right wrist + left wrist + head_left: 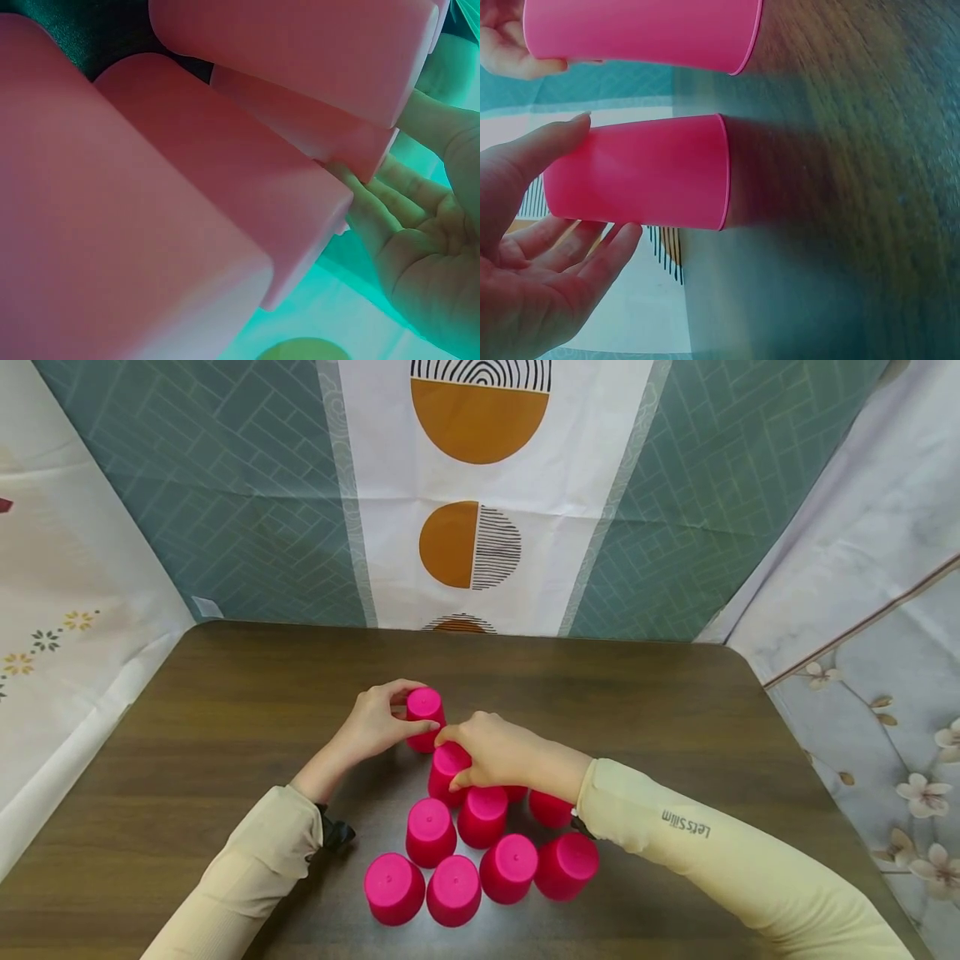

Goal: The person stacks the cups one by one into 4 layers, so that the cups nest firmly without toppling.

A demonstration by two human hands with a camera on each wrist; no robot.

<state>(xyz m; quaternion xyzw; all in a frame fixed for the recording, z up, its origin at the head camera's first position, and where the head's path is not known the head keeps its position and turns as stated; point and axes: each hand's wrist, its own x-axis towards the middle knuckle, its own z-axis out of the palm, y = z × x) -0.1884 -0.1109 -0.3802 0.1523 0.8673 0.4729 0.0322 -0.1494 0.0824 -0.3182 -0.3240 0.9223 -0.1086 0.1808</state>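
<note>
1. Gripping the far pink cup (424, 703), the left hand (371, 722) has its thumb on the near side and its fingers on the opposite wall. The cup is inverted, closed base up.
2. Right hand (498, 750): grasping the second pink cup (448, 763) near its base end, thumb and fingers on different sides.
3. Head view only: full layout. Eight other pink cups (453, 887), also base up, sit on the desk (637, 718) on the wearer's side of the two held ones. Four form the nearest row; two are partly covered by the right hand and forearm. A patterned backdrop (255, 518) hangs beyond the far edge.
4. Left wrist view adds: far pink cup in profile, rim towards the desk, a visible gap between it and the second pink cup. Rim contact with the desk: cannot tell.
5. Right wrist view adds: the fingers' undersides, and neighbouring cups overlapping the held one, so only part of its wall shows.
6. Relative positions: far pink cup lies at the left hand's fingertips, clear of the palm; second pink cup is to the left of the right hand's palm, just beside and nearer the wearer than the far one.
</note>
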